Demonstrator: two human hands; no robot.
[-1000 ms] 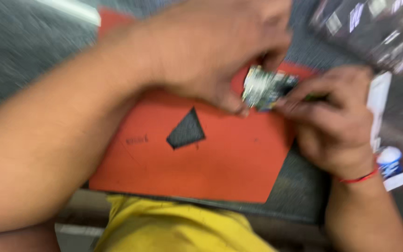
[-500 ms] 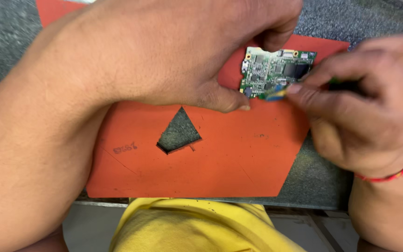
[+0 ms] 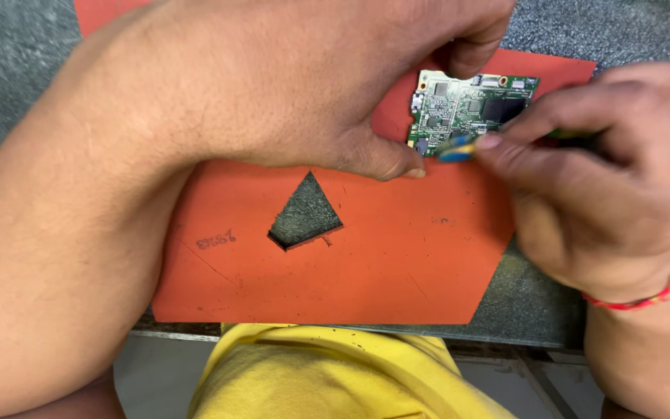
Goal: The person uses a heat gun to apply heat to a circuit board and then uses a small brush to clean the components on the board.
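Head view: a board (image 3: 465, 111) is pinched by the left hand (image 3: 273, 85); a tool (image 3: 457, 148) is gripped by the right hand (image 3: 599, 178). Just beyond that pinch, components could be scratched if the tip slips.

Surface: a grey speckled stone-like benchtop (image 3: 9, 62), its front edge running along the lower part of the view.
Lying on it: an orange mat (image 3: 397, 264), flat, its near edge almost at the bench's front edge.
Mat detail: a triangular hole (image 3: 306, 216) showed the grey surface beneath.
Far right edge: something white, perhaps paper, too cropped to tell.
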